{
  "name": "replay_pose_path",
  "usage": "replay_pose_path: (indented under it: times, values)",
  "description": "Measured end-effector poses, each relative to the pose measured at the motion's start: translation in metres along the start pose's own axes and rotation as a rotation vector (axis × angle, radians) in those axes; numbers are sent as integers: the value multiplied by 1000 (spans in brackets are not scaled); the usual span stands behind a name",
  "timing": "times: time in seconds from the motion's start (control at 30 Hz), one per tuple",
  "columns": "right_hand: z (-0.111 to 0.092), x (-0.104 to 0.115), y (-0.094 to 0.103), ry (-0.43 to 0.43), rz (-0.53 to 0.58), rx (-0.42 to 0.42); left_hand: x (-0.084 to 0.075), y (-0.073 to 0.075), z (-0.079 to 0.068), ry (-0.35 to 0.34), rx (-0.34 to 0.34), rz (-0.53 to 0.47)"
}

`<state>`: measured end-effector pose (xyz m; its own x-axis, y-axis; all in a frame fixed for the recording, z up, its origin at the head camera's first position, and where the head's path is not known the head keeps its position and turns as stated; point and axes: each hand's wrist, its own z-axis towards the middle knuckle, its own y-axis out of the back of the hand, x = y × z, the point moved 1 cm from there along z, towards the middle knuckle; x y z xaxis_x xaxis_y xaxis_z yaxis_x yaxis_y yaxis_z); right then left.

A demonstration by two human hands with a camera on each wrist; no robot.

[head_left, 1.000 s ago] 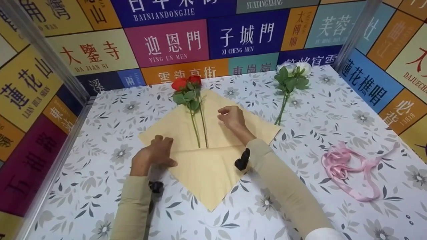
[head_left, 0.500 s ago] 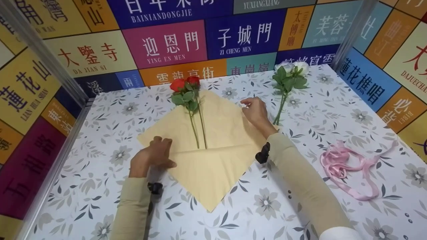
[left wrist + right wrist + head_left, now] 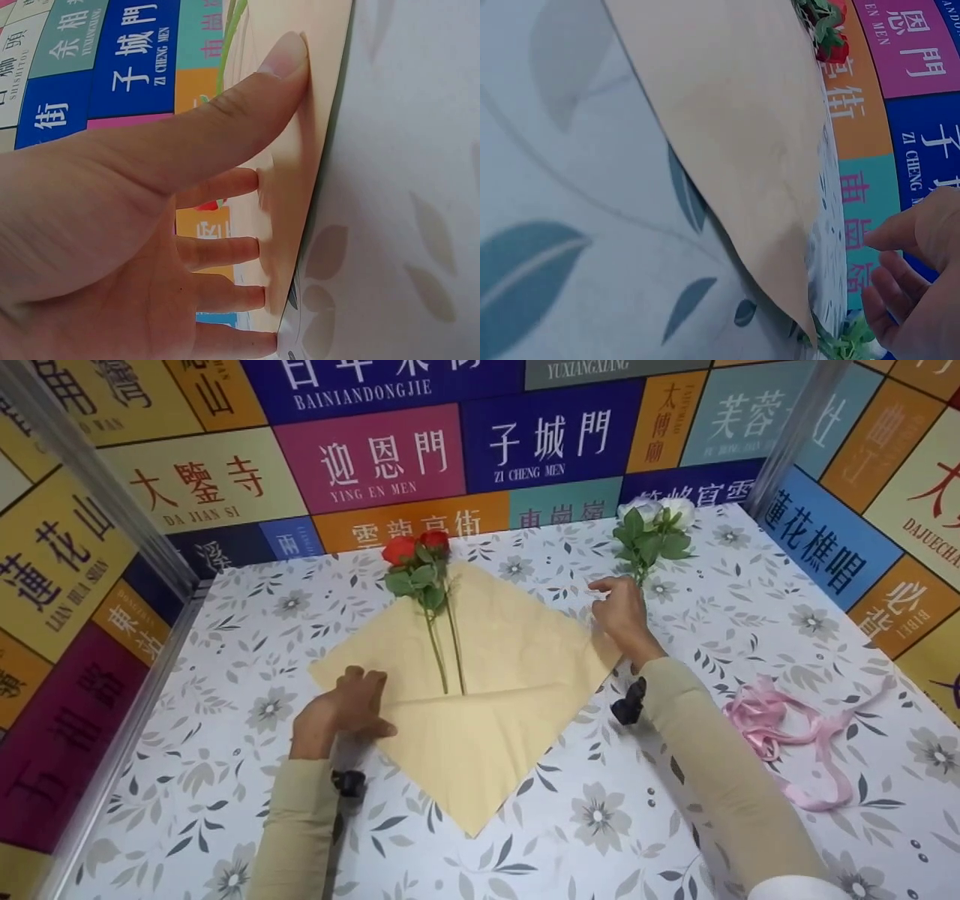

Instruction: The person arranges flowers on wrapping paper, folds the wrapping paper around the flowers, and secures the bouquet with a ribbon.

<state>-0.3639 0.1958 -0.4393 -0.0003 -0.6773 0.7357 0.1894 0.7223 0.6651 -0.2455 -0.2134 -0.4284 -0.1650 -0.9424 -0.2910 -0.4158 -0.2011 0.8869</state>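
Beige wrapping paper (image 3: 517,637) lies on the table with its lower part folded up. Two red roses (image 3: 424,577) rest on it, stem ends at the fold. At the paper's left edge is my left hand (image 3: 341,709); its fingertips and thumb touch the paper in the left wrist view, where the fingers (image 3: 225,251) are mostly straight. My right hand (image 3: 621,615) is over the paper's right corner, fingers loosely bent with nothing between them. Just beyond it lie white roses (image 3: 656,536), their stems largely hidden behind this hand.
A tangled pink ribbon (image 3: 825,735) lies at the right, partly behind the right sleeve (image 3: 727,757). The floral tablecloth (image 3: 202,750) covers the table. Walls with coloured sign panels (image 3: 375,457) stand at the back and both sides.
My right hand has moved right, from over the paper near the red roses to its right corner beside the white roses. My left hand stays in place.
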Motion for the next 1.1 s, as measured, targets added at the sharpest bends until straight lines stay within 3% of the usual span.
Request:
replay_pose_path:
  times: [0.5,0.77,1.1]
  values:
    - [-1,-33,24,-143,-101,-3,1,-1,3,-26,-16,39]
    - [1,-37,27,-203,-119,24,3,-1,4,-7,-2,36]
    - [2,-40,37,-264,-84,-17,1,0,3,5,7,37]
